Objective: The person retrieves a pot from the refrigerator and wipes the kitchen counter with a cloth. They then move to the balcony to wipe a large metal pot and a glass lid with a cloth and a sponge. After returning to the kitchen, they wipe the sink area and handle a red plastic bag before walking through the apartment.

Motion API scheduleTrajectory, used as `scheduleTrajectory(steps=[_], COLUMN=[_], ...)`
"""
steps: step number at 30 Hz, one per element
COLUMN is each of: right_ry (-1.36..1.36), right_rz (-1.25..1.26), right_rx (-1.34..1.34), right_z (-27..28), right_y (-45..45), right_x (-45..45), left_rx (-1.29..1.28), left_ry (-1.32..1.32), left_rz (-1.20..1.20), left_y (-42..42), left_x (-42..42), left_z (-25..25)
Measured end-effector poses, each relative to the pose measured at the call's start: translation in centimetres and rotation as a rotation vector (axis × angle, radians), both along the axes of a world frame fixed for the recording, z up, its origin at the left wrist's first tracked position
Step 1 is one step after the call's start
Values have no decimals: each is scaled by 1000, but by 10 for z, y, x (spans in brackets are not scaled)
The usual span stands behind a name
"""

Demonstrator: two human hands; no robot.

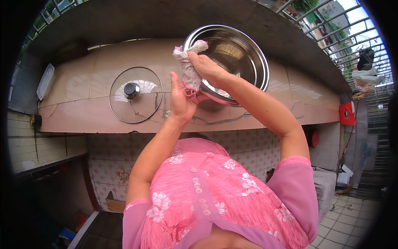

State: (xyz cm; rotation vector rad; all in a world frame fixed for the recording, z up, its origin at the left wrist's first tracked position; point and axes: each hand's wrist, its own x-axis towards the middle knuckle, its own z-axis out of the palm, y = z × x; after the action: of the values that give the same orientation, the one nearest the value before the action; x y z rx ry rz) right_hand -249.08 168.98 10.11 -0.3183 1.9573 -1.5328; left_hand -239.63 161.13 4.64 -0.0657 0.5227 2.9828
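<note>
A shiny stainless steel pot (259, 59) is at the back of the counter, its open mouth facing me. My right hand (206, 67) grips a white cloth with pink edges (191, 74), pressing it against the pot's left rim. Below it, my left hand (183, 101) holds the pot's near left side, palm turned up and thumb raised. Its fingertips are hidden behind the pot wall. To the left, a round glass lid (119, 109) with a black and silver knob (131, 90) lies flat on the counter, apart from both hands.
The tiled counter (68, 105) has cracks near its front edge. A white plastic tray (45, 81) leans at the far left. A dark wall (140, 21) runs along the back, with metal bars (339, 31) above it. A red container (347, 113) is at the right end.
</note>
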Motion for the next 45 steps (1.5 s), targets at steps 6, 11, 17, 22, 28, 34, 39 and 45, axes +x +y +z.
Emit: scheduleTrajectory(steps=[6,11,17,22,28,34,39,45], right_ry=[59,1313,1900,1460,90,-540,135,426], right_rz=[771,727,1154,1307,1393,113,512,1082], right_rx=[430,461,901,1214,305,-616,-238,600], right_z=[32,33,8,6,8,-2,-36,-39], right_y=[111,141,130,161,186,133,185,252], right_x=[-21,-94,-188,-147,-56,-1,20,-24], left_rx=[-74,-691,-438,-365,-543,-634,-747,-806], left_ry=[-33,-187,-183,-238,-204,-90,-91,-49], left_rz=[77,561,517,630,578,420,385,376], left_y=[12,19,37,43,83,127,122,129], left_x=[0,-7,-43,-52,-34,-21,-25,-19], left_z=[-5,17,32,27,54,66,67,64])
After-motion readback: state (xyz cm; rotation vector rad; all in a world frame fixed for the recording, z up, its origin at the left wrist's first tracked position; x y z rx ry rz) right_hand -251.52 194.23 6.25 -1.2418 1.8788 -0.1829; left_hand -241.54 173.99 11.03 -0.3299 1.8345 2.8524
